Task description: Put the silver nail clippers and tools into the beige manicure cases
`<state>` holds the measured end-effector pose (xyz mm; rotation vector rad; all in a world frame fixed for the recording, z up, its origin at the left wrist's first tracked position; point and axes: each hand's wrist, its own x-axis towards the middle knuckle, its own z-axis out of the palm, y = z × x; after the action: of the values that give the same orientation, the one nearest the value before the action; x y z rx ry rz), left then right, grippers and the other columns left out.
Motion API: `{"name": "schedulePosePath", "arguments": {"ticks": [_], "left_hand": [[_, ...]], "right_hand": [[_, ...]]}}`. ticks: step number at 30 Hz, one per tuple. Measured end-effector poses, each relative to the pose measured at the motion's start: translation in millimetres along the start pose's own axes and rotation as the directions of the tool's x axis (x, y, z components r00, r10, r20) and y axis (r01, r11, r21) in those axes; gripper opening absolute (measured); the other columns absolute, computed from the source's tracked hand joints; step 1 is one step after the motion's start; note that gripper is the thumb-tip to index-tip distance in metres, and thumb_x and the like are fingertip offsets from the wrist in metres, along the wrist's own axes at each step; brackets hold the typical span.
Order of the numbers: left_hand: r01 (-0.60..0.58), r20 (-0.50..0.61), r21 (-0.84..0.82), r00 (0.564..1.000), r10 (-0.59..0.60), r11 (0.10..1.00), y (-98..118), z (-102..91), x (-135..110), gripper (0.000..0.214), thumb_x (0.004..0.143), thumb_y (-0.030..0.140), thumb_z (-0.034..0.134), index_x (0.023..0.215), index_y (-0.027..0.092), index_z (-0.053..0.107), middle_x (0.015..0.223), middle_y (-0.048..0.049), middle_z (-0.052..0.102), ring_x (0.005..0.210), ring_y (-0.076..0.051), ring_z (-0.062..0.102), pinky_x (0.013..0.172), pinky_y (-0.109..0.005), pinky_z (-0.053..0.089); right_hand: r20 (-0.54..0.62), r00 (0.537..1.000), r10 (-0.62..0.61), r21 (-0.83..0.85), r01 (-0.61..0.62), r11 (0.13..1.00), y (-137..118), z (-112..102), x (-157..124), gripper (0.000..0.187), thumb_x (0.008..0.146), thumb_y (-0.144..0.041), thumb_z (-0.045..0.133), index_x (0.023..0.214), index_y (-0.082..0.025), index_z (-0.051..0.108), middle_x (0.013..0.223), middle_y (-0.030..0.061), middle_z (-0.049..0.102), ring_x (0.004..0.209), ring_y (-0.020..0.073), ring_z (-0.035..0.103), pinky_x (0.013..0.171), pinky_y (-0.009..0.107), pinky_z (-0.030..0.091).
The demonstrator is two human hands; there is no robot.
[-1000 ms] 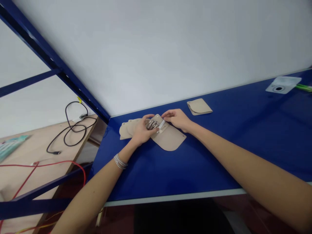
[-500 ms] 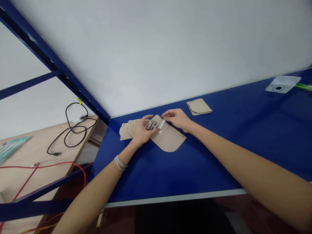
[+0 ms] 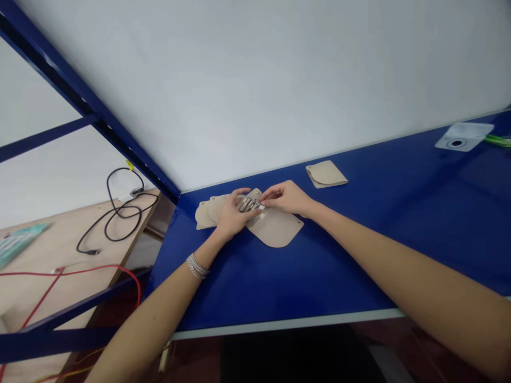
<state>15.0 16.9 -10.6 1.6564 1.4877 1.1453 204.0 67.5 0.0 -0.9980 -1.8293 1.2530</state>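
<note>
An opened beige manicure case (image 3: 275,227) with a rounded flap lies tilted on the blue table. Small shiny metal tools (image 3: 250,204), which look like nail clippers and similar pieces, sit in its middle band. My left hand (image 3: 233,214) grips the case's left side, thumb over the tools and fingers behind. At the tools' right end my right hand (image 3: 285,198) has thumb and fingertips pinched together on a small white strip (image 3: 262,208), mostly hidden by the fingers. Overlapping beige cases (image 3: 205,214) lie just left of my left hand.
A folded beige case (image 3: 327,174) lies near the wall, right of my hands. At the far right are a clear pouch with a black circle (image 3: 465,137) and green sticks (image 3: 495,140). Left, a wooden surface holds a black cable (image 3: 138,213) and red cord (image 3: 96,268), beyond a blue frame (image 3: 131,151).
My right hand has shifted slightly left and down, its fingertips now covering most of the white strip that showed before. My left hand stays in place on the case.
</note>
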Motion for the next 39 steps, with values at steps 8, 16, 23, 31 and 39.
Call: {"name": "schedulePosePath", "arguments": {"ticks": [8,16,23,31,39], "left_hand": [[-0.012,0.007,0.024,1.0,0.012,1.0,1.2,-0.7,-1.2,0.064,0.063,0.034,0.079,0.121,0.022,0.054,0.083,-0.0016,0.063,0.075,-0.015,0.06,0.069,-0.028,0.048],[-0.007,0.008,0.032,1.0,0.007,0.999,3.1,-1.0,-1.6,0.065,0.063,0.036,0.079,0.121,0.021,0.054,0.083,-0.002,0.063,0.074,-0.014,0.059,0.068,-0.026,0.047],[0.032,0.034,0.073,0.999,-0.035,0.997,1.6,-2.2,0.3,0.067,0.062,0.04,0.079,0.121,0.021,0.054,0.078,-0.001,0.064,0.067,-0.013,0.057,0.063,-0.026,0.046],[-0.011,0.058,0.099,0.998,0.005,0.995,3.0,-2.5,-0.1,0.063,0.065,0.037,0.077,0.121,0.022,0.054,0.082,-0.0017,0.065,0.073,-0.015,0.06,0.068,-0.029,0.048],[-0.044,0.067,0.141,0.997,0.035,0.989,2.3,-3.3,0.9,0.06,0.067,0.035,0.075,0.121,0.021,0.053,0.085,-0.0025,0.064,0.077,-0.017,0.06,0.073,-0.031,0.048]], "right_hand": [[-0.002,1.0,-0.002,-0.044,0.002,0.999,5.6,-1.0,2.6,0.018,0.066,-0.027,0.076,0.082,-0.02,0.077,0.081,0.0037,0.075,0.081,0.0196,0.068,0.074,0.027,0.051],[0.011,1.0,-0.009,-0.145,0.01,0.989,5.1,-2.2,2.8,0.024,0.066,-0.03,0.076,0.088,-0.021,0.078,0.085,0.0027,0.076,0.087,0.0209,0.07,0.078,0.026,0.052],[0.001,1.0,0.012,-0.161,-0.011,0.987,3.5,-1.1,2.6,0.023,0.064,-0.026,0.077,0.086,-0.02,0.078,0.084,0.0027,0.076,0.083,0.0205,0.07,0.075,0.026,0.053],[0.035,0.998,0.048,-0.075,-0.046,0.996,0.8,-0.3,2.2,0.022,0.065,-0.021,0.075,0.087,-0.017,0.077,0.082,0.0034,0.076,0.081,0.0183,0.069,0.073,0.023,0.052],[0.064,0.995,0.071,-0.075,-0.067,0.995,-2.1,-1.6,1.3,0.018,0.072,-0.017,0.07,0.089,-0.018,0.077,0.087,0.0033,0.076,0.085,0.0185,0.068,0.075,0.024,0.052]]}}
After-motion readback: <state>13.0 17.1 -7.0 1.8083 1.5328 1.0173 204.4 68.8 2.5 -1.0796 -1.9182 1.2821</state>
